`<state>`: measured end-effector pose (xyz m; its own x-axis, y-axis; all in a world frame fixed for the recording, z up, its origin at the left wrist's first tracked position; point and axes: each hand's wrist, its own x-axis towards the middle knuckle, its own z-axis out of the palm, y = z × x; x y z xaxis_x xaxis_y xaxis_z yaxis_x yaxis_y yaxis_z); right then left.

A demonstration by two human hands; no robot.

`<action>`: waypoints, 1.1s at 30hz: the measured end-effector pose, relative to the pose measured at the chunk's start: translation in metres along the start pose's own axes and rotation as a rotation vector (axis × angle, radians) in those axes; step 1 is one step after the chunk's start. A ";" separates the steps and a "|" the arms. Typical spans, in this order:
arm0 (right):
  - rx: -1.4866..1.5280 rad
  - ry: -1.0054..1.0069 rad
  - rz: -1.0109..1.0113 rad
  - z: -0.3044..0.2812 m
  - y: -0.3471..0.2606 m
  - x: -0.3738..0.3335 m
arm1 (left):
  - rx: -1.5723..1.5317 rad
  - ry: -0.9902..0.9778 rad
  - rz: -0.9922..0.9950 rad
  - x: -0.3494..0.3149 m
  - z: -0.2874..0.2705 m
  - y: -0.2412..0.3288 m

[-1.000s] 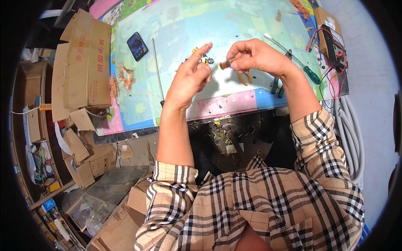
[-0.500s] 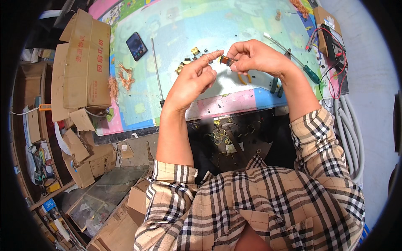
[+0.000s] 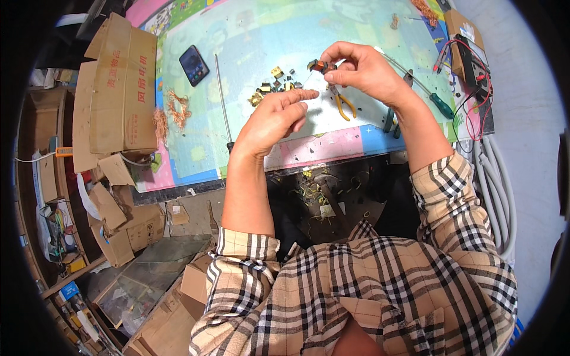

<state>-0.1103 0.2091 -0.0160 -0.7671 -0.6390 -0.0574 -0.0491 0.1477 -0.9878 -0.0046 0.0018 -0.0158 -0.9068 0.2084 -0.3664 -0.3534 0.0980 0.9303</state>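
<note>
My right hand (image 3: 363, 70) is closed on a small transformer coil (image 3: 321, 66), a dark core with copper-orange winding, pinched between thumb and fingers above the table. My left hand (image 3: 274, 118) is just below and left of it, index finger stretched toward the coil but apart from it. The other left fingers are partly curled, and I see nothing in them. Pliers with yellow handles (image 3: 344, 108) lie under the right hand. Left of the coil sits a heap of small yellow and black electronic parts (image 3: 264, 89).
A phone (image 3: 193, 65) and a long screwdriver (image 3: 222, 101) lie at left, near tangled copper wire (image 3: 178, 105). A green-handled screwdriver (image 3: 440, 105) and a meter with red and black leads (image 3: 473, 68) are at right. A cardboard box (image 3: 122, 89) stands by the table's left edge.
My right hand has raised the coil away from the left index finger and turned it. The left fingertip has dropped slightly, and more of the pliers and the parts heap shows.
</note>
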 end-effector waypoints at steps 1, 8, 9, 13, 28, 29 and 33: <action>-0.019 0.011 -0.010 0.002 0.001 0.001 | -0.001 -0.018 0.007 0.000 0.000 -0.001; -0.013 0.045 0.008 0.002 0.001 -0.001 | -0.029 -0.025 -0.043 -0.001 -0.001 0.002; 0.039 0.011 -0.002 0.001 0.002 -0.001 | -0.026 0.012 -0.055 0.000 0.000 0.003; 0.193 -0.119 -0.025 0.001 -0.001 -0.004 | -0.095 0.074 -0.065 0.002 -0.001 0.000; 0.101 -0.108 0.061 -0.006 0.005 -0.002 | 0.287 -0.226 0.017 -0.002 -0.003 0.001; 0.163 -0.151 0.054 -0.008 0.001 -0.003 | 0.233 -0.135 0.022 -0.002 -0.001 0.001; 0.146 -0.453 0.194 -0.008 -0.010 -0.009 | -0.008 0.037 0.110 -0.004 -0.001 0.006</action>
<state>-0.1076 0.2193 -0.0045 -0.3979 -0.8779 -0.2663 0.1809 0.2095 -0.9609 -0.0034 0.0004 -0.0084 -0.9479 0.1818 -0.2615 -0.2530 0.0686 0.9650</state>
